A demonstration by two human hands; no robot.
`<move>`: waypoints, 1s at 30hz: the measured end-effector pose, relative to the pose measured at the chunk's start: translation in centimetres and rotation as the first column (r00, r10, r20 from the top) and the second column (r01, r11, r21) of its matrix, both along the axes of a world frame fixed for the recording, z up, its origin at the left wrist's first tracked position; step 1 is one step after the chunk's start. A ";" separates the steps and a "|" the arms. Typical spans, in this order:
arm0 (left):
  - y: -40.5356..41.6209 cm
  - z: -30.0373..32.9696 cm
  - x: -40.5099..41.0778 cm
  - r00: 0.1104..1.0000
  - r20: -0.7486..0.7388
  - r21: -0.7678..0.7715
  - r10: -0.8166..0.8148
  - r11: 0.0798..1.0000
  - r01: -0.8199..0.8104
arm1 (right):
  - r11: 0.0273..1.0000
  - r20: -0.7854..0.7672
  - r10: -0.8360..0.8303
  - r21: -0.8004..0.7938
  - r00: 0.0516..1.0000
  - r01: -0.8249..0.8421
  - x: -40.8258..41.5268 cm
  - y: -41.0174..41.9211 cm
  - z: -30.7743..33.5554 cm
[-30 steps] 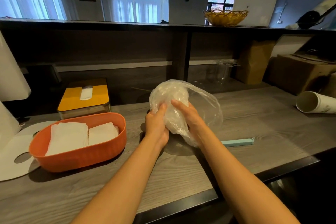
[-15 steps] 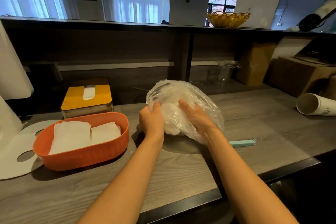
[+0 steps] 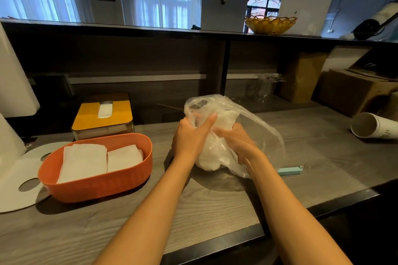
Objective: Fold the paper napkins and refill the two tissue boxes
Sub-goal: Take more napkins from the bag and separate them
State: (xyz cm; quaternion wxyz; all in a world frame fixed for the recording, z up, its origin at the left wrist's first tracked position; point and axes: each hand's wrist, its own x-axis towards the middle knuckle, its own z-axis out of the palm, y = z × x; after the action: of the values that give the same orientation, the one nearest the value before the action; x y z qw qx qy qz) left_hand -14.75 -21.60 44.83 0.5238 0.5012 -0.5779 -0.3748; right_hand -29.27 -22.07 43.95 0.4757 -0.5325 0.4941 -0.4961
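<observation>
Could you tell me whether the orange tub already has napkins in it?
Yes: the tub holds two stacks of white napkins, side by side.

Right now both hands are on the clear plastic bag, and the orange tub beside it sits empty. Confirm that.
Not quite. Both hands, left and right, do hold the clear plastic bag, but the orange tub is not empty: the head view shows two stacks of folded white napkins lying inside it.

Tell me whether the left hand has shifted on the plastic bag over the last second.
Yes. The left hand has moved up and across the plastic bag, its fingers now reaching toward the right hand, judged against the blue clip on the counter.
</observation>
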 end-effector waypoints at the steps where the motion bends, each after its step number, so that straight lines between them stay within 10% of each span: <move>1: 0.0 0.1 0.0 1.000 -0.013 0.026 0.014 1.000 -0.014 | 0.999 -0.026 0.037 -0.001 0.999 -0.037 0.0 0.1 -0.1; 10: -1.5 -0.5 1.0 0.956 0.032 0.094 0.291 0.951 -0.293 | 0.953 0.115 0.163 0.240 0.980 -0.186 0.5 1.7 0.1; 17: -2.0 -0.2 2.5 0.986 -0.040 0.236 0.164 0.960 -0.150 | 0.968 0.389 -0.189 0.227 0.902 0.105 -1.2 0.5 -2.3; 22: -1.3 0.1 2.7 0.978 0.200 -0.144 0.055 0.989 -0.026 | 0.990 -0.210 -0.114 0.062 0.971 0.130 1.3 0.6 1.1; 27: 0.1 1.7 2.3 0.915 0.337 -0.740 0.221 0.663 0.113 | 0.996 -0.226 -0.089 -0.003 0.970 0.091 1.1 0.9 1.7; 30: -0.4 2.6 1.8 0.800 0.543 -0.722 0.256 0.629 0.289 | 0.990 -0.244 -0.142 -0.045 0.959 0.135 0.9 1.3 1.6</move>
State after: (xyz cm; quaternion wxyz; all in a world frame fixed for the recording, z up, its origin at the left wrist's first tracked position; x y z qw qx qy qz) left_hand -12.97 -22.05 47.41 0.4724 0.3109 -0.8203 0.0852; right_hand -28.35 -20.82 45.54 0.3672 -0.5606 0.5786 -0.4648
